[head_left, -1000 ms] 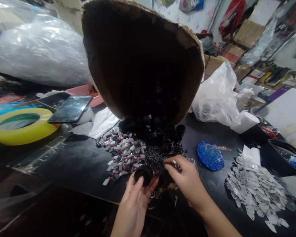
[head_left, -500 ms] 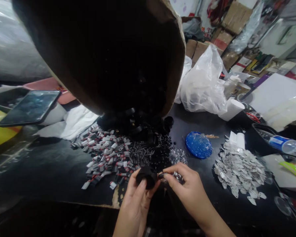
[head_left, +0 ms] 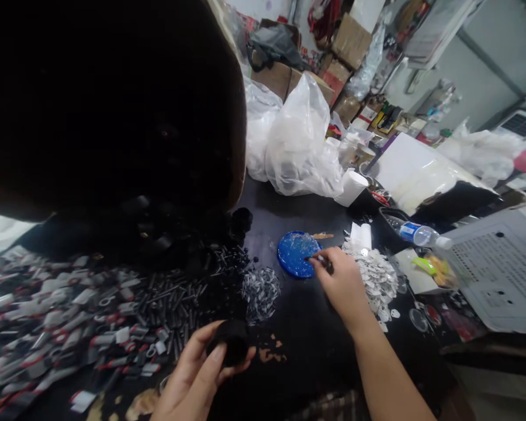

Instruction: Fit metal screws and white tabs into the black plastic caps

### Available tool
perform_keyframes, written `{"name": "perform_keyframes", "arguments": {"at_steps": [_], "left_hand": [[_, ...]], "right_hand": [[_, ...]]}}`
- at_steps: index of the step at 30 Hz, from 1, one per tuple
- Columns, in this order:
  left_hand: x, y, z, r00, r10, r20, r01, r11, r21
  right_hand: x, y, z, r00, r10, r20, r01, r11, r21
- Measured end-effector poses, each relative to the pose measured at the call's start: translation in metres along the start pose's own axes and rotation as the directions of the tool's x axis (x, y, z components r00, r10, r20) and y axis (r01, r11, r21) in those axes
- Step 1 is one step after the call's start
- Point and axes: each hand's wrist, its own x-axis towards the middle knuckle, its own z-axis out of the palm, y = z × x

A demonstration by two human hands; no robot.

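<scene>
My left hand (head_left: 201,368) is closed round a black, hollow, rounded plastic part (head_left: 231,345) near the table's front. Over the right edge of a blue lid (head_left: 291,257) smeared with a clear, gel-like substance, my right hand (head_left: 344,286) pinches a small dark piece (head_left: 311,259). Its tip is at the gel; contact is hard to make out. Between the hands lies a heap of small silvery slivers (head_left: 260,292). Dark pins or screws (head_left: 175,298) are piled left of it, beside many grey-and-white parts with red rings (head_left: 70,316).
A large dark-mouthed container (head_left: 114,117) looms over the left of the table. White flat metal tabs (head_left: 379,280) are heaped right of my right hand. Behind stand clear plastic bags (head_left: 302,146), a white cup (head_left: 353,186) and a plastic bottle (head_left: 421,234).
My right hand has left the black part and moved right to the blue lid. My left hand still holds the black part. The view has turned to the right.
</scene>
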Motion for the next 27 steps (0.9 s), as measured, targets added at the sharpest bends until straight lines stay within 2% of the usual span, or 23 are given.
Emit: {"name": "perform_keyframes", "arguments": {"at_steps": [4, 10, 15, 18, 23, 25, 27], "left_hand": [[0.0, 0.001, 0.0, 0.999, -0.013, -0.038, 0.014, 1.0, 0.007], [0.003, 0.0, 0.0, 1.0, -0.015, -0.005, 0.015, 1.0, 0.009], [0.001, 0.002, 0.001, 1.0, 0.021, 0.003, -0.021, 0.999, 0.046], [-0.001, 0.004, 0.003, 1.0, 0.019, 0.007, -0.019, 0.999, 0.047], [-0.003, 0.002, 0.009, 0.999, 0.033, 0.003, -0.033, 0.998, -0.062], [-0.004, 0.001, 0.014, 1.0, 0.005, 0.015, -0.003, 0.991, -0.13], [-0.005, 0.003, 0.021, 0.998, -0.043, 0.05, 0.052, 0.979, -0.196]], "right_hand": [[0.023, 0.019, 0.011, 0.998, -0.052, 0.045, 0.055, 0.995, -0.079], [0.024, 0.022, 0.026, 0.993, -0.099, 0.058, 0.106, 0.984, -0.142], [0.024, 0.025, 0.032, 0.993, -0.103, 0.049, 0.107, 0.989, -0.103], [0.021, 0.027, 0.03, 0.998, -0.064, 0.006, 0.064, 0.997, -0.04], [0.006, 0.017, 0.018, 0.998, 0.052, -0.047, -0.044, 0.987, 0.154], [-0.005, 0.006, 0.015, 0.996, 0.092, -0.023, -0.083, 0.964, 0.251], [-0.018, -0.008, 0.014, 0.987, 0.149, 0.056, -0.159, 0.892, 0.424]]}}
